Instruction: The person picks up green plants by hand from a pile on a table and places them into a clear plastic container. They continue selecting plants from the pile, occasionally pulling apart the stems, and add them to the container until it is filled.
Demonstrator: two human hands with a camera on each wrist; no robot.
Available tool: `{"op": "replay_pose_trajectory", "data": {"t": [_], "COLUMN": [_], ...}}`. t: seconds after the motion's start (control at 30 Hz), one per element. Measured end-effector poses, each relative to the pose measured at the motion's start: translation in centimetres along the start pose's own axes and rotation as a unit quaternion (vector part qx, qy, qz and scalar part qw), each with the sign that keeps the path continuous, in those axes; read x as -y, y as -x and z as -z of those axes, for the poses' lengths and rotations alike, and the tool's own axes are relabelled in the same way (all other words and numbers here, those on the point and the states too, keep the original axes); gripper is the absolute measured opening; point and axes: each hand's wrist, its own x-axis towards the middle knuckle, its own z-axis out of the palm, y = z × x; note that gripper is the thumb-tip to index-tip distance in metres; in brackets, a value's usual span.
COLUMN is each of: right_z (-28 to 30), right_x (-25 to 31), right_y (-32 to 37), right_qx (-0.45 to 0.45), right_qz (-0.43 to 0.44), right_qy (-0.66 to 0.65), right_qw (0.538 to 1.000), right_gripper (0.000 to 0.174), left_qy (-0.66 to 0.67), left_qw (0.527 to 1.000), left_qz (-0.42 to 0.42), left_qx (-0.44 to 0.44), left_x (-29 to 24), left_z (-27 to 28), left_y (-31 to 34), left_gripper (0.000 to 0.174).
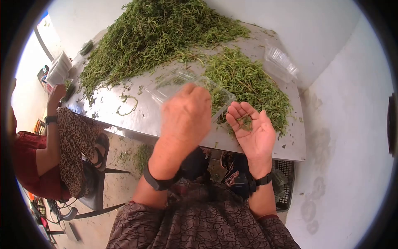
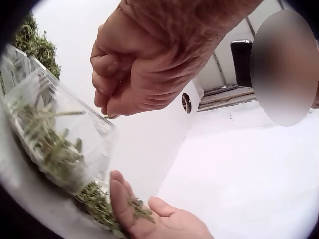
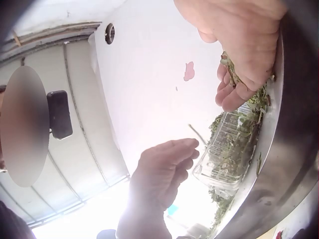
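My left hand [image 1: 187, 114], blurred in the head view, pinches a thin green stem [image 3: 198, 134] between thumb and fingertips, above a clear plastic box [image 1: 226, 103] with a raised lid. Green sprigs lie inside that box, best seen in the left wrist view. To the box's right, my right hand [image 1: 257, 135] is palm up, its fingers slightly bent, and carries a few small sprigs [image 1: 246, 123] on the palm and fingers. The two hands are apart. A heap of cut greens [image 1: 253, 83] lies just behind the box and my right hand.
A far larger greens pile [image 1: 153, 33] covers the back of the metal table [image 1: 137, 108]. Empty clear boxes [image 1: 280, 64] stand at the back right by the wall. Another person [image 1: 45, 157] sits at the left. A black crate [image 1: 285, 182] is under the table's right edge.
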Motion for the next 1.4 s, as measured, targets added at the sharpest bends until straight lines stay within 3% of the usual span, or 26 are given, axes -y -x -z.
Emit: {"op": "replay_pose_trajectory", "data": {"t": [0.07, 0.2, 0.27, 0.4, 0.7, 1.4], "right_z": [0.2, 0.4, 0.4, 0.4, 0.4, 1.0], "right_x": [0.0, 0.0, 0.0, 0.0, 0.1, 0.1], "right_y": [-0.1, -0.1, -0.2, -0.2, -0.1, -0.1], "right_qx": [0.013, 0.012, 0.014, 0.012, 0.006, 0.015], "right_qz": [0.0, -0.004, -0.006, -0.005, 0.002, 0.024], "right_qy": [-0.009, -0.017, -0.014, -0.013, 0.0, 0.033], "right_qw": [1.0, 1.0, 1.0, 1.0, 1.0, 0.999], "right_gripper": [0.05, 0.05, 0.05, 0.049, 0.049, 0.048], "left_qy": [-0.045, 0.001, 0.028, 0.039, 0.022, -0.019], "left_qw": [0.999, 0.999, 1.0, 0.996, 0.993, 0.998], "left_qz": [0.008, 0.043, -0.006, 0.005, -0.028, -0.049], "left_qx": [0.014, 0.014, 0.013, 0.075, 0.115, -0.023], "left_x": [1.5, 2.0, 1.9, 1.4, 1.8, 6.5], "left_z": [0.2, 1.4, 1.8, 2.0, 2.3, 3.3], "left_y": [0.3, 1.7, 2.4, 3.7, 4.5, 6.3], "left_gripper": [0.007, 0.01, 0.017, 0.023, 0.026, 0.025]}}
